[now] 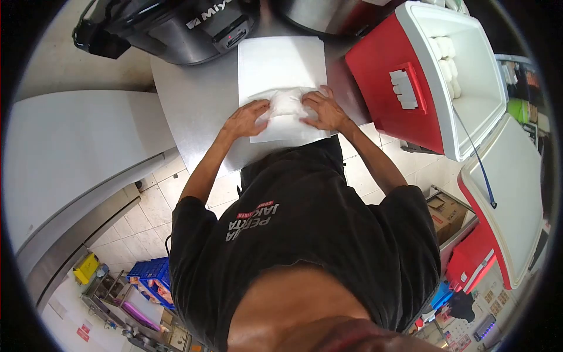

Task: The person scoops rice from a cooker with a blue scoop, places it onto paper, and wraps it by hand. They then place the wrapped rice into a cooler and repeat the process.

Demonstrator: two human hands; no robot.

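A white paper bundle (286, 103) lies on the near half of a pile of white paper sheets (281, 61), its paper folded over whatever is inside. The contents are hidden. My left hand (248, 119) grips the bundle's left end, thumb on the near side and fingers on the far side. At the opposite end, my right hand (324, 110) holds it the same way, with the fingers curled over the paper. Both hands rest low on the sheets, close to the near edge of the metal table (202, 108).
A black Miyako cooker (193, 35) stands at the back left, a large metal pot (328, 14) behind. On the right, an open red cooler (393, 76) holds several white wrapped packets (447, 64); its lid (507, 193) hangs open. A white chest-like unit (82, 158) is at left.
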